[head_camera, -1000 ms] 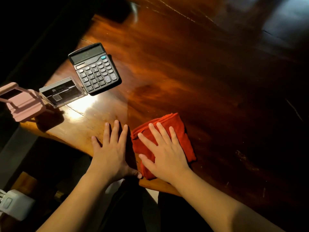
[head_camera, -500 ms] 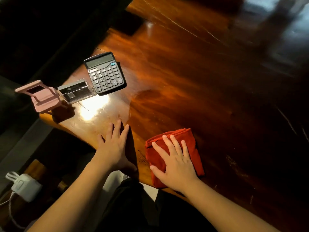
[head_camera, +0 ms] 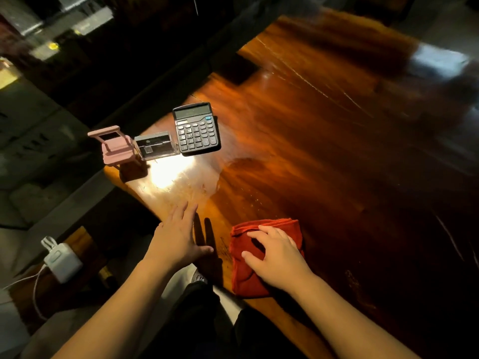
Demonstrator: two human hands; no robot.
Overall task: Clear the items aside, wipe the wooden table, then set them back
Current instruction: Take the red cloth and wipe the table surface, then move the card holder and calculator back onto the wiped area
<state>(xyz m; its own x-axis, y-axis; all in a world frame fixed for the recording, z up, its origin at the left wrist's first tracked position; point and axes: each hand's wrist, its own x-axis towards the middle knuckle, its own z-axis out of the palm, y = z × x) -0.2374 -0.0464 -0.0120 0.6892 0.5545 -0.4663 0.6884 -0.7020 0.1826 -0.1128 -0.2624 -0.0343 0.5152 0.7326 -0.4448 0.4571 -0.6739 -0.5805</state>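
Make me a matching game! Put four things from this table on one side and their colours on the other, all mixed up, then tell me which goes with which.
Things:
1. calculator
2. cloth
3. little chair-shaped stand
4. card box

Colours:
A. pink
B. clear
C. black
D. red

Pairs: 1-C, 2-D, 3-A, 4-B.

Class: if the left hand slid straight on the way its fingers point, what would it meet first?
Bare table first. The left hand points up and slightly right, so probably the calculator; the clear box lies just left of that line.
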